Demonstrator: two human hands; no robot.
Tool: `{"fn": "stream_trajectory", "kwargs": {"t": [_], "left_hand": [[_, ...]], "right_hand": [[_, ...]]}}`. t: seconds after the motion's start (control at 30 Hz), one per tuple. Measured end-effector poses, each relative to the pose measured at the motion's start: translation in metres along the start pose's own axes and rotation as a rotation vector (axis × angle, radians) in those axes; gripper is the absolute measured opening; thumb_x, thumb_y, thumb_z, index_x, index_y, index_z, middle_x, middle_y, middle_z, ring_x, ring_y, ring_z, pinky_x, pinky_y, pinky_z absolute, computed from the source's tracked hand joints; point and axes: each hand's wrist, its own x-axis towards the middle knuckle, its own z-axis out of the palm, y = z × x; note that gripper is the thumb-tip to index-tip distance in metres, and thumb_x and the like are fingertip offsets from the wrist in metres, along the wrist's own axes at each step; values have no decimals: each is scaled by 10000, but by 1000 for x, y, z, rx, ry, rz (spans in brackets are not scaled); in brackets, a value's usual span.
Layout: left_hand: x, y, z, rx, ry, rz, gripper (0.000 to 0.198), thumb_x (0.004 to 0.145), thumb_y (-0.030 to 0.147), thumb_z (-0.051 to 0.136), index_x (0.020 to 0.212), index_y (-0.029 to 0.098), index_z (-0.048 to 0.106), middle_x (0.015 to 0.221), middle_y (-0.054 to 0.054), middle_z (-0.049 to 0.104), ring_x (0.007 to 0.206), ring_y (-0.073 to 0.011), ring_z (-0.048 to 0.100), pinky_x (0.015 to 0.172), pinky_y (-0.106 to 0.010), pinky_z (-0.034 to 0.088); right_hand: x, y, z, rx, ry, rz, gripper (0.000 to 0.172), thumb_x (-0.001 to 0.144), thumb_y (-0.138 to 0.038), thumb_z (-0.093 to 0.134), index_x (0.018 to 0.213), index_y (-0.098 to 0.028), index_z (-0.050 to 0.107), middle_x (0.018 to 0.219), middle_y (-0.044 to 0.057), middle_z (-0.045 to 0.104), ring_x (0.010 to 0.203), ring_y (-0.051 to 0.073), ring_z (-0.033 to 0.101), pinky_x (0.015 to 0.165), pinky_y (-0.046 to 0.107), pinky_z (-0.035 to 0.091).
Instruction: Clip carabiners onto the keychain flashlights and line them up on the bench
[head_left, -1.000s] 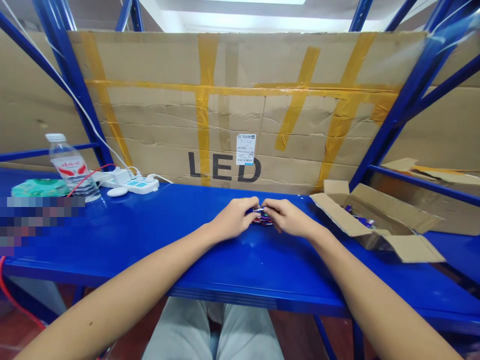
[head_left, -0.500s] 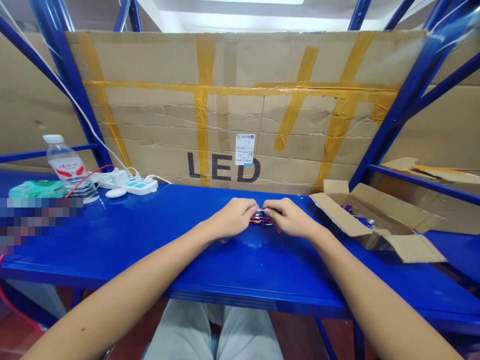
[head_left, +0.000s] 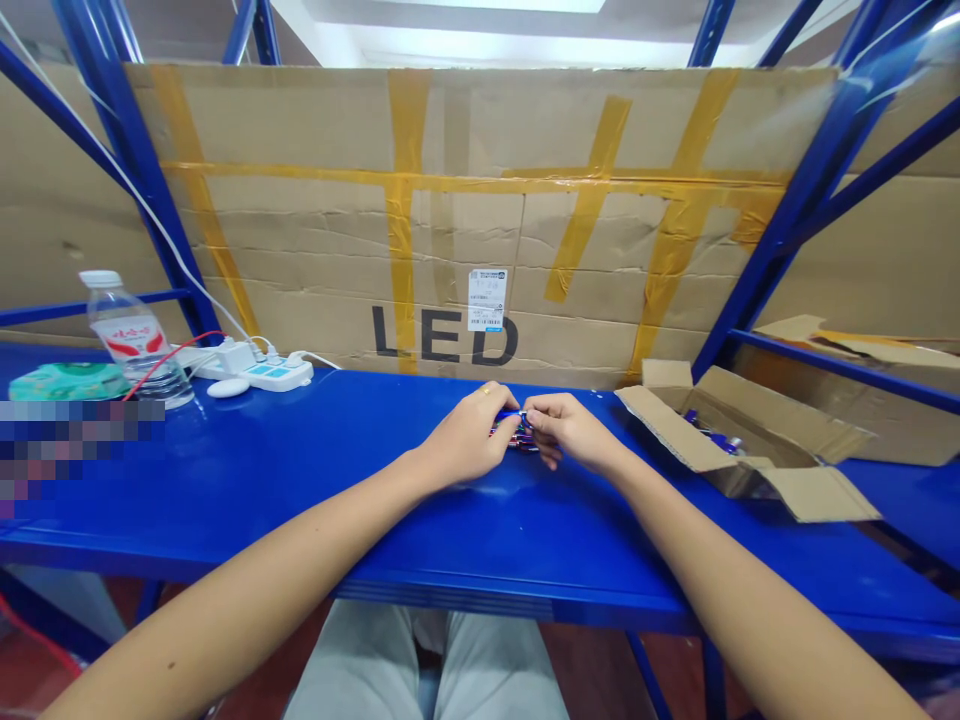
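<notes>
On the blue table (head_left: 247, 490), both my hands meet at the middle over a few slim, shiny pen-like items (head_left: 525, 441) in red, blue and purple. My left hand (head_left: 466, 436) is closed over the left end of a blue pen-like item (head_left: 511, 414). With thumb and fingertips, my right hand (head_left: 574, 430) pinches the right end of the same piece, where silver shows. The fingers cover much of it, so its exact kind cannot be made out. The other pieces lie just below the hands, partly hidden by them.
An open cardboard box (head_left: 686, 440) with several blue and silver pieces stands at the right. To the left are a water bottle (head_left: 135, 340), a green pack (head_left: 67, 381) and a white power strip (head_left: 281, 375). A large cardboard sheet (head_left: 337, 240) rises behind the table.
The left hand has turned and now lies more over the pieces. The right hand's lower fingers have loosened, and a blue piece now shows between the hands.
</notes>
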Motion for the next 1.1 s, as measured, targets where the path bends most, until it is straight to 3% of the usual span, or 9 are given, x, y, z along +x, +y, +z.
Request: {"fn": "stream_trajectory", "kwargs": {"t": [0.13, 0.23, 0.4, 0.53, 0.63, 0.77, 0.93, 1.0, 1.1], "left_hand": [[3, -3, 2, 40, 5, -11, 218, 948, 175, 366, 890, 139, 573, 1044, -128, 591, 1009, -213, 567, 941, -379, 456], [4, -5, 0, 58, -64, -42, 185, 924, 161, 422, 849, 147, 590, 952, -106, 631, 938, -214, 590, 880, -365, 475], [2, -2, -4, 50, -110, -122, 122, 907, 212, 500, 847, 173, 599, 898, -67, 677, 883, -213, 622, 809, -343, 468], [-1, -2, -1, 68, -116, -55, 78, 894, 172, 490, 844, 178, 550, 896, -66, 659, 863, -205, 608, 781, -328, 462], [-2, -4, 0, 79, -114, -15, 76, 885, 136, 465, 850, 181, 516, 881, -65, 633, 842, -200, 590, 765, -324, 462], [-1, -1, 0, 56, -96, 13, 47, 884, 162, 480, 914, 178, 511, 927, -71, 608, 885, -203, 584, 805, -342, 481], [0, -1, 5, 64, -23, -23, 178, 956, 196, 369, 923, 144, 537, 1262, -164, 504, 1185, -229, 522, 1014, -387, 430], [1, -4, 7, 72, -29, -29, 210, 955, 174, 361, 854, 144, 542, 1245, -168, 520, 1171, -227, 534, 1010, -387, 432], [2, -7, 7, 66, -66, -48, 133, 922, 160, 437, 851, 158, 550, 1028, -117, 625, 1009, -220, 594, 910, -378, 471]], "right_hand": [[0, 1, -1, -135, 57, -47, 305, 829, -442, 554, 664, -208, 447, 404, -83, 424, 318, 93, 412, 359, 221, 374], [1, 2, 0, -180, 80, -24, 283, 824, -399, 556, 650, -204, 447, 390, -79, 427, 319, 93, 427, 363, 210, 355], [-2, -5, 9, 93, 55, 134, 250, 769, -294, 565, 606, -216, 392, 385, -100, 319, 306, 69, 296, 343, 223, 359], [-4, -13, 13, 305, 63, 342, 228, 674, -160, 526, 579, -224, 329, 390, -99, 272, 317, 54, 205, 311, 203, 293], [-4, -15, 13, 387, 47, 411, 193, 665, -150, 521, 592, -218, 356, 394, -98, 267, 329, 52, 172, 302, 189, 256], [-3, -17, 9, 379, 53, 364, 200, 695, -176, 536, 600, -216, 365, 401, -94, 278, 330, 56, 194, 311, 196, 280], [-3, -15, 7, 269, 91, 255, 247, 712, -180, 550, 599, -221, 335, 419, -93, 287, 339, 62, 243, 339, 214, 332], [-3, -14, 8, 243, 89, 253, 244, 713, -177, 549, 597, -220, 338, 425, -93, 284, 344, 61, 245, 346, 218, 334], [-3, -13, 10, 227, 111, 283, 255, 693, -168, 541, 580, -220, 319, 424, -92, 272, 345, 56, 231, 338, 209, 302]]}}
